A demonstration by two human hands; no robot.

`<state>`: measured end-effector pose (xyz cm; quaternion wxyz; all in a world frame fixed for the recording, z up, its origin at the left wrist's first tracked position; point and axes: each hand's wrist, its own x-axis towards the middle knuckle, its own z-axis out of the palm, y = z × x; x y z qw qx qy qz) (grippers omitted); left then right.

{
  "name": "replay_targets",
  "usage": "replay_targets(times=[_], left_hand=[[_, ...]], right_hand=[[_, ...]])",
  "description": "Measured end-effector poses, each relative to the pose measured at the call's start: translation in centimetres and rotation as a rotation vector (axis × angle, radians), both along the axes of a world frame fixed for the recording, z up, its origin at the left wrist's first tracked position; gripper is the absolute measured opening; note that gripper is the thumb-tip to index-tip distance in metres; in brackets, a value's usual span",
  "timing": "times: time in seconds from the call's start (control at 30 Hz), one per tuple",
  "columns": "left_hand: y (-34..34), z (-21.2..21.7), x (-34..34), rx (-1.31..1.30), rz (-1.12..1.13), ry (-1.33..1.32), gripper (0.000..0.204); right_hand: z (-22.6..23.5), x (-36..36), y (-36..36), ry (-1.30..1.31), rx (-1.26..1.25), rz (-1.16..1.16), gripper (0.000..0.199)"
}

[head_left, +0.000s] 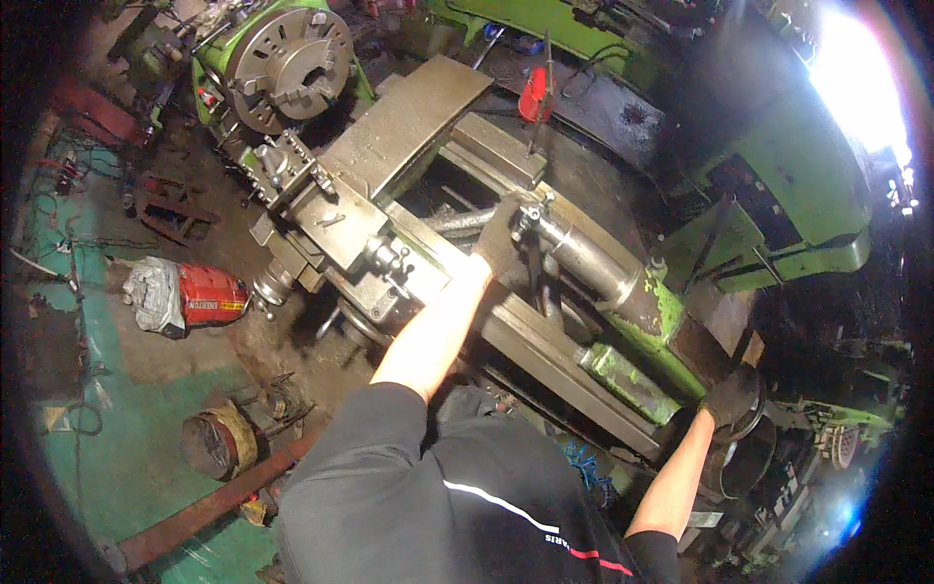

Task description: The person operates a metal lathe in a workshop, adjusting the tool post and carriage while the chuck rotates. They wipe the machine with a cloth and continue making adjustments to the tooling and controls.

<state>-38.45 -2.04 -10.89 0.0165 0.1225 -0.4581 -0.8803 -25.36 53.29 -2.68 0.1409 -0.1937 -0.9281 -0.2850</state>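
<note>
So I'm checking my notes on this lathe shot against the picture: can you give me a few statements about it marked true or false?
1. The left hand rests at the front end of the tailstock's steel quill. True.
2. The right hand grips the handwheel at the tailstock's rear. True.
3. A long workpiece is clamped in the chuck. False: the chuck's jaws hold nothing.
4. Both hands are bare. False: both wear dark gloves.
5. A red cylinder lies on the floor beside the lathe. True.
</note>
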Motion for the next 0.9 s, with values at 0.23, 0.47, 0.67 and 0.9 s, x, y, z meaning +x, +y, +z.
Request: replay_targets(times=[0.23,0.47,0.67,0.9], left_hand=[[2.0,4.5,0.7,0.539,0.309,-0.219,0.045],[-0.7,2.6,0.8,-0.208,0.124,-0.021,0.027],[-2.2,5.1,0.6,-1.148,0.014,0.191,0.050],[-0.4,3.9,0.0,-0.921,0.088,0.168,0.039]], right_hand=[[-3.9,1.9,4.7,0.149,-0.186,0.046,0.050],[-2.9,2.2,5.1,0.042,-0.030,0.023,0.047],[-2.9,2.0,3.7,0.063,0.048,0.007,0.044],[-2.3,0.3,5.5,0.337,-0.505,-0.083,0.043]])
